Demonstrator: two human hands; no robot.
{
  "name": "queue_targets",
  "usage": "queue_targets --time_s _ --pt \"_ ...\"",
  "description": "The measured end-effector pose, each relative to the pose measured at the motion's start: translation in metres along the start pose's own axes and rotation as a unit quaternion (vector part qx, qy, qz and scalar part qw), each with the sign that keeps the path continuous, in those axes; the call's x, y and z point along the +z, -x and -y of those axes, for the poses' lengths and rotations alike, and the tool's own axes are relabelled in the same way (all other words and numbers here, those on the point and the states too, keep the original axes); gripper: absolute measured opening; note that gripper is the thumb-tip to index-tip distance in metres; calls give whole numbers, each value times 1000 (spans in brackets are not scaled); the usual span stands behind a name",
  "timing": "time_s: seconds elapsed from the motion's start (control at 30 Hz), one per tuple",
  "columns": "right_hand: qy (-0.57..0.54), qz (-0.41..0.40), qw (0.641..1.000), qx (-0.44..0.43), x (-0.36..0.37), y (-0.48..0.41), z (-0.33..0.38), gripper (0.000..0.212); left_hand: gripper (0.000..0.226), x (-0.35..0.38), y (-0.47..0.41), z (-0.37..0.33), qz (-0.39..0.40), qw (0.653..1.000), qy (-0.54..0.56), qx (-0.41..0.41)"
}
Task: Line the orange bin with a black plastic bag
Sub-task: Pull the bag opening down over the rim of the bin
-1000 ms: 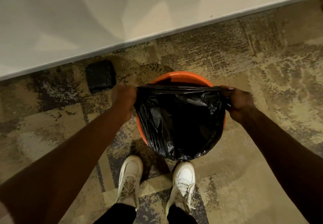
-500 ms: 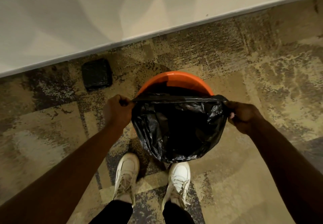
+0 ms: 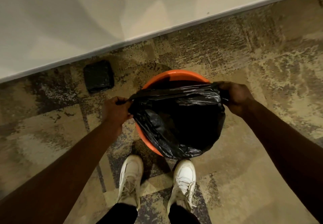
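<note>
An orange bin [image 3: 172,77] stands on the carpet just ahead of my feet, seen from above. A black plastic bag [image 3: 176,124] hangs stretched over its near half and hides most of the bin's inside; only the far rim and a strip of the near left rim show. My left hand [image 3: 116,110] grips the bag's top edge at the left. My right hand [image 3: 235,96] grips the top edge at the right, beside the bin's right rim. The bag's mouth is pulled into a tight line between both hands.
A folded black pack of bags [image 3: 98,76] lies on the carpet to the left of the bin, close to the white wall [image 3: 122,14]. My two white shoes [image 3: 130,176] stand right behind the bin on patterned carpet.
Both hands moved apart a little and the right hand rose toward the far rim, so the bag's top edge now slants. More of the bin's far rim shows.
</note>
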State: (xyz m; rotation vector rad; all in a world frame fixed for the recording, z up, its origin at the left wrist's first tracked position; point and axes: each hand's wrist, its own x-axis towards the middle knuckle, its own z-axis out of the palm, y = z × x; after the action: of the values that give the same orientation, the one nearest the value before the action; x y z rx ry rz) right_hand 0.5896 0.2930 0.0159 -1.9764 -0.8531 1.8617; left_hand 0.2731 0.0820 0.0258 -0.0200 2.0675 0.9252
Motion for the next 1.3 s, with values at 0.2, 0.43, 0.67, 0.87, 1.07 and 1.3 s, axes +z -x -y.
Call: queue_targets --time_s 0.2,0.43,0.67,0.87,1.07,1.3 --pt "115 -37 988 -99 19 -5 16 20 19 -9 -4 3 44 992 78 -91" --pt "264 1 922 -282 24 0 18 22 11 -13 -6 3 59 983 126 -118" --pt "286 -48 892 -346 36 2 23 8 18 -9 -5 6 66 996 54 -25" --pt "68 -41 987 -140 43 -15 26 20 30 -3 -5 8 53 998 -16 22" --pt "65 -16 987 -143 50 -26 23 5 24 6 -9 -4 -15 981 -135 139" --pt "101 -50 989 -94 63 -33 28 12 13 19 -12 -22 -42 984 -104 138"
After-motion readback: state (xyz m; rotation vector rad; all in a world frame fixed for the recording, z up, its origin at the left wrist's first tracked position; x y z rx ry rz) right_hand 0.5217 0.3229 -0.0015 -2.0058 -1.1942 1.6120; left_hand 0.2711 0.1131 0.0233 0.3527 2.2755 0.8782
